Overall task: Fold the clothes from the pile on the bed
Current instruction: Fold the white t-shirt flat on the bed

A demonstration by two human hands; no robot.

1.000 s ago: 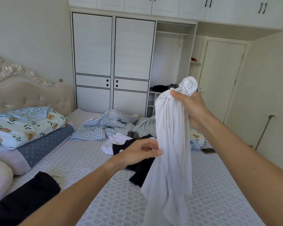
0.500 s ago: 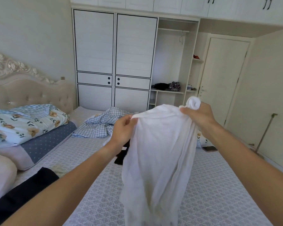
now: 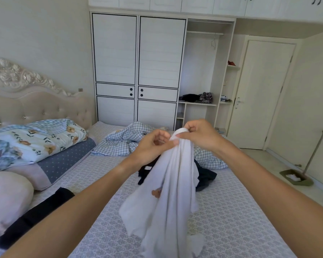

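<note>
A white garment (image 3: 172, 194) hangs bunched above the bed (image 3: 231, 220), with a small brown print on it. My right hand (image 3: 201, 135) pinches its top edge. My left hand (image 3: 153, 148) sits right beside it, thumb and fingers closed on the same top edge. Behind the garment lies the pile: a dark garment (image 3: 205, 176) and blue checked clothes (image 3: 123, 144) on the patterned mattress. The white cloth hides the middle of the pile.
A black garment (image 3: 35, 215) lies at the bed's near left, by pillows (image 3: 6, 198) and a floral quilt (image 3: 35, 140). A white wardrobe (image 3: 138, 71) stands behind the bed, with clothes on its open shelf (image 3: 198, 103). A dustpan with a long handle (image 3: 298, 178) stands on the floor at right.
My hands have come together at the garment's top edge, so the cloth that was spread between them now hangs bunched. Both hands have dropped lower.
</note>
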